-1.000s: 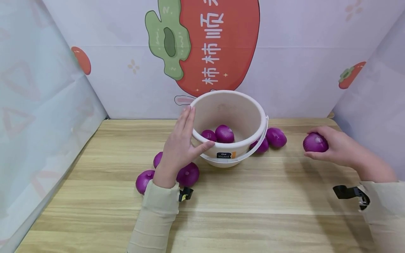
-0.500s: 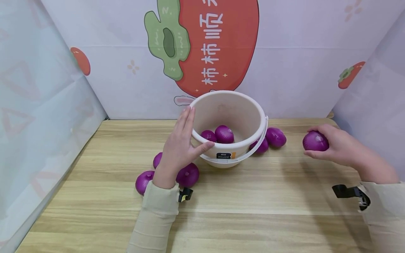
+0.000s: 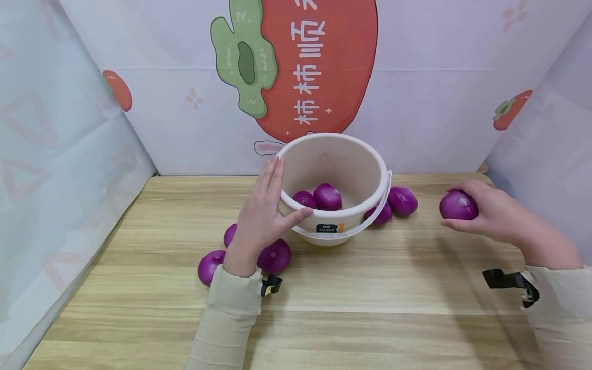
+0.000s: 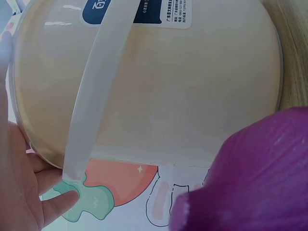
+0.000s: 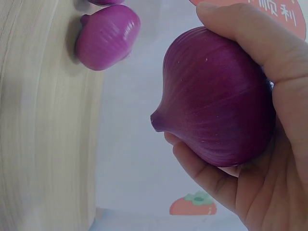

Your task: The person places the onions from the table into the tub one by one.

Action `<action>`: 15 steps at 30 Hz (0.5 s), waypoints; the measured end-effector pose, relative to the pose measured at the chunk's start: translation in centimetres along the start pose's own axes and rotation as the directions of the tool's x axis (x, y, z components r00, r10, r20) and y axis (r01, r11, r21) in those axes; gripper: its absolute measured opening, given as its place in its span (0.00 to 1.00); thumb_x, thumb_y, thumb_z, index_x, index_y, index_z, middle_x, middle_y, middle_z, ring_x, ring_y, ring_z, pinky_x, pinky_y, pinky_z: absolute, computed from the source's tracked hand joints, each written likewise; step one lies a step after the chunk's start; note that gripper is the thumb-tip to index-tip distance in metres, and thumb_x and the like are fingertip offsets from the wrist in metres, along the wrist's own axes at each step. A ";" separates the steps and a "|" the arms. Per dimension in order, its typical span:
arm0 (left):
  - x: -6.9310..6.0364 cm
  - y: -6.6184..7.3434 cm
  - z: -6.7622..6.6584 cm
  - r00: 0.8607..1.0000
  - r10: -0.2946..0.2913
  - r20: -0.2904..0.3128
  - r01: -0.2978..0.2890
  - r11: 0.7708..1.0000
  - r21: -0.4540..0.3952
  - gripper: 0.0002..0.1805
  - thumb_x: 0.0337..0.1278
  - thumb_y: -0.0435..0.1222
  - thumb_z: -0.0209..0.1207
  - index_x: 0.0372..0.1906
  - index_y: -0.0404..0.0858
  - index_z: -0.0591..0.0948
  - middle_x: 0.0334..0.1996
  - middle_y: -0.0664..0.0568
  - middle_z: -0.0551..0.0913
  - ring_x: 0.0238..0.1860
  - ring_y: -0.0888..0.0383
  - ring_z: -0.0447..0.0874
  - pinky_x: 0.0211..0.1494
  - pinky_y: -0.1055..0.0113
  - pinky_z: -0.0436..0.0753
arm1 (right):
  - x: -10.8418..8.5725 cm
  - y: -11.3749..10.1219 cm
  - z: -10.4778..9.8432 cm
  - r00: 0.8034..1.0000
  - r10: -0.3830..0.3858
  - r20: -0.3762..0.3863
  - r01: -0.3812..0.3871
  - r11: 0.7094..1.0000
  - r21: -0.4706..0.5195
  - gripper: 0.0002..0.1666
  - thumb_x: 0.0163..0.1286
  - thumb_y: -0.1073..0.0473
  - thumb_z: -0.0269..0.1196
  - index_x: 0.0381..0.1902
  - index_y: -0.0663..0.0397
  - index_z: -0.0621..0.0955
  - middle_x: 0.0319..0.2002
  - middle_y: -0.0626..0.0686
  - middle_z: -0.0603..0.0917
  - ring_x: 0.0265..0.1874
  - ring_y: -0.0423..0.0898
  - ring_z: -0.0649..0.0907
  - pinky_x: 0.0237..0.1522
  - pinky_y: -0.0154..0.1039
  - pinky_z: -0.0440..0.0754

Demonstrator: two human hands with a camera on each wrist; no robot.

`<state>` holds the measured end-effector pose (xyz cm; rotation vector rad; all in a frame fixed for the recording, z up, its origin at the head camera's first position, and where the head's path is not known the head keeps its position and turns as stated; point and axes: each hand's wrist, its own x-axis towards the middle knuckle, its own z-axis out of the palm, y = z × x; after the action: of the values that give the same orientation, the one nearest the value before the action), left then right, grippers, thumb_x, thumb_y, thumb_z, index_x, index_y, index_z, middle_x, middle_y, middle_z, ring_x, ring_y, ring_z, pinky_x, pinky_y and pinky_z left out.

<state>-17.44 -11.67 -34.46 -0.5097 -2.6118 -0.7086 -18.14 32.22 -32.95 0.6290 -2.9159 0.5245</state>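
Observation:
A white bucket [image 3: 358, 162] stands upright on the table, with two purple onions [image 3: 328, 197] visible inside. My left hand [image 3: 264, 211] rests against the bucket's left rim, fingers and thumb straight and spread apart. In the left wrist view, that hand [image 4: 21, 192] lies beside the bucket's wall [image 4: 192, 96]. Off to the right, my right hand [image 3: 497, 216] grips another purple onion [image 3: 458, 205] between thumb and fingers, above the table. The right wrist view shows this onion [image 5: 216, 101] from its pointed end, with the palm behind it.
Two onions [image 3: 403, 201] lie just right of the bucket, one partly behind its lowered handle [image 3: 379, 210]. Several more onions [image 3: 275, 256] sit around my left wrist, partly hidden by it. Printed cloth walls [image 3: 439, 113] enclose the wooden table [image 3: 370, 293].
My right hand, holding the onion, has shifted slightly to the left. The left hand and the bucket stay in place.

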 end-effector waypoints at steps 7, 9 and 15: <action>-0.1 0.0 -0.1 1.000 -0.010 0.005 0.010 1.000 -0.001 0.63 0.47 0.82 0.33 0.80 0.43 0.49 0.81 0.49 0.50 0.81 0.50 0.49 0.69 0.42 0.72 | 0.2 -0.6 -0.3 1.000 -0.011 -0.016 0.011 1.000 -0.001 0.36 0.47 0.56 0.81 0.51 0.60 0.77 0.44 0.57 0.80 0.39 0.53 0.81 0.30 0.33 0.78; -0.1 0.1 -0.1 1.000 -0.010 0.006 0.010 1.000 -0.002 0.63 0.47 0.82 0.33 0.80 0.43 0.49 0.81 0.50 0.50 0.81 0.50 0.48 0.69 0.42 0.72 | 0.2 -0.7 -0.3 1.000 -0.011 -0.022 0.011 1.000 -0.003 0.36 0.46 0.56 0.81 0.51 0.59 0.77 0.44 0.56 0.80 0.39 0.53 0.80 0.29 0.32 0.78; -0.2 0.1 -0.2 1.000 -0.009 0.012 0.009 1.000 0.000 0.62 0.47 0.82 0.34 0.81 0.45 0.47 0.81 0.50 0.49 0.81 0.51 0.48 0.69 0.43 0.72 | 0.4 -0.9 -0.4 0.999 -0.031 -0.043 0.030 1.000 -0.007 0.35 0.45 0.57 0.81 0.50 0.58 0.78 0.43 0.56 0.80 0.40 0.53 0.78 0.30 0.32 0.78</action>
<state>-17.23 -11.74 -34.37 -0.5037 -2.6272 -0.7113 -18.11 31.42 -32.23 0.6520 -2.8624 0.5180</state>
